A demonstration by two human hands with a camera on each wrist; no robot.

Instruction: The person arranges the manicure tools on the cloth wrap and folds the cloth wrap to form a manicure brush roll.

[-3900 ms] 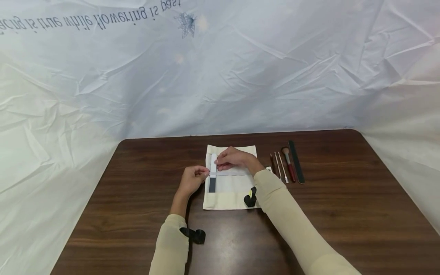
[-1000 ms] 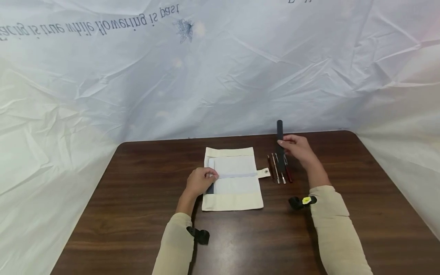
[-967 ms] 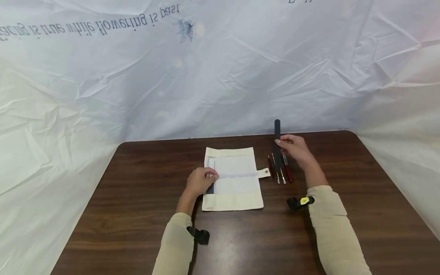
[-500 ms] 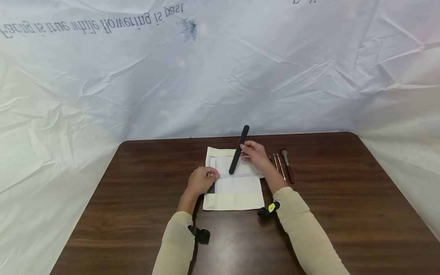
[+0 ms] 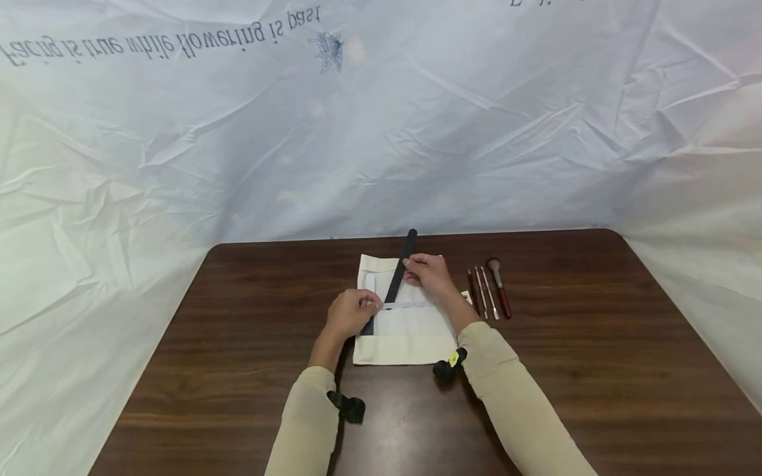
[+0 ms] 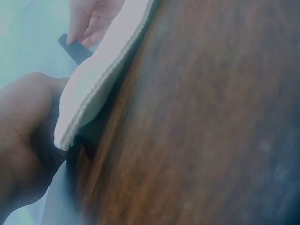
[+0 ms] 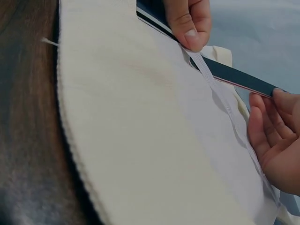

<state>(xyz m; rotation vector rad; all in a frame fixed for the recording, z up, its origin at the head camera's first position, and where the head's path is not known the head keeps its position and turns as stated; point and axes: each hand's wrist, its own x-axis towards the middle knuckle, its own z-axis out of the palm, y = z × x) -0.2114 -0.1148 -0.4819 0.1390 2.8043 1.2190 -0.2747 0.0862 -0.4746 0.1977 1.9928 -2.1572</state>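
A cream fabric tool roll point(image 5: 405, 350) lies unfolded on the table, a white elastic band point(image 7: 224, 104) running across its middle. My left hand point(image 5: 352, 313) pinches the band near the roll's left side, lifting it a little. Between the thumb and fingers of my right hand point(image 5: 433, 275) is a black nail file point(image 5: 400, 272), slanted, its lower tip under the band. Another file, part white and part dark point(image 5: 370, 282), lies under the band at the left, partly hidden by my left hand. The roll's edge point(image 6: 101, 65) curves up beside the left hand in the left wrist view.
Right of the roll lie a brush point(image 5: 500, 287) with a red handle, two slim metal tools point(image 5: 489, 294) and a thin dark stick point(image 5: 473, 291). A snap tab point(image 5: 467, 297) sticks out, partly behind my right forearm. White sheeting point(image 5: 381, 165) hangs behind the brown table point(image 5: 595, 370).
My right hand has brought the black nail file left from beside the tools, over the roll, then lowered its tip under the band. My left hand stays at the band.
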